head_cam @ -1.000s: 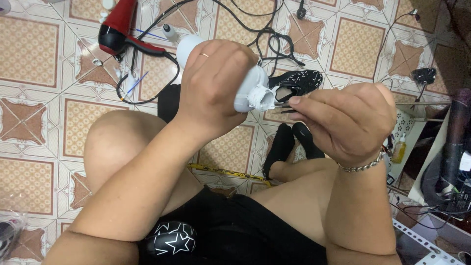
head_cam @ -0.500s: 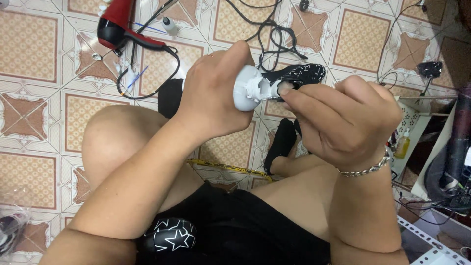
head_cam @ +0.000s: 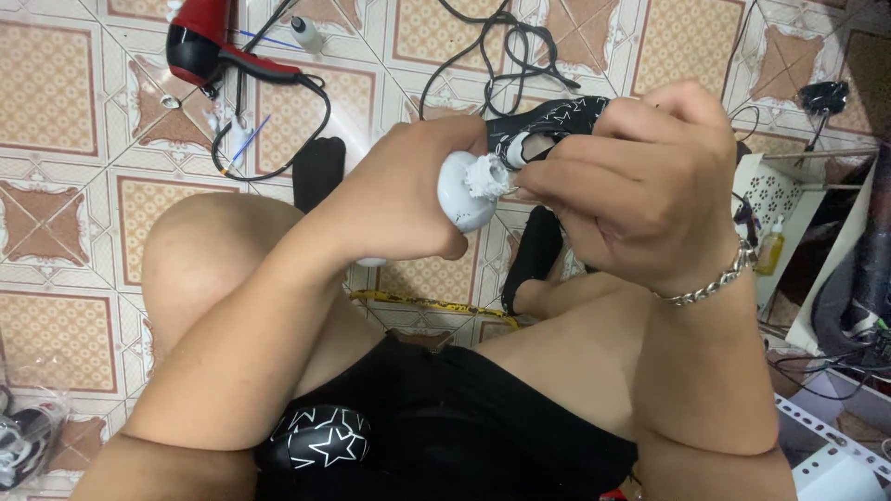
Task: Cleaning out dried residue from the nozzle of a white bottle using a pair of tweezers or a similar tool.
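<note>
At the bottom of the frame, a black shoe toe with white stars [head_cam: 320,441] peeks out beside the person's black shorts [head_cam: 445,417]. Just above, in the middle of the frame, both forearms rise toward each other. The left hand [head_cam: 399,199] is clenched around a rounded white plastic piece [head_cam: 464,190], which sits at centre frame, its ragged white end turned toward the other hand. The right hand [head_cam: 640,181], a silver chain bracelet [head_cam: 710,283] on its wrist, has its fingertips pinched together right at that ragged end; whether anything sits between them I cannot tell. Partly behind the right hand, a black shoe with white stars [head_cam: 548,125] lies on the patterned tile floor [head_cam: 56,88], with a black cable [head_cam: 506,42] tangled just beyond it. A yellow tape measure [head_cam: 427,301] lies on the floor beneath the hands. Farther off, in the upper left, a red hair dryer [head_cam: 200,42] lies with its cord looping, a small white bottle [head_cam: 304,32] near it. At the right edge stands a white perforated basket [head_cam: 775,195].
</note>
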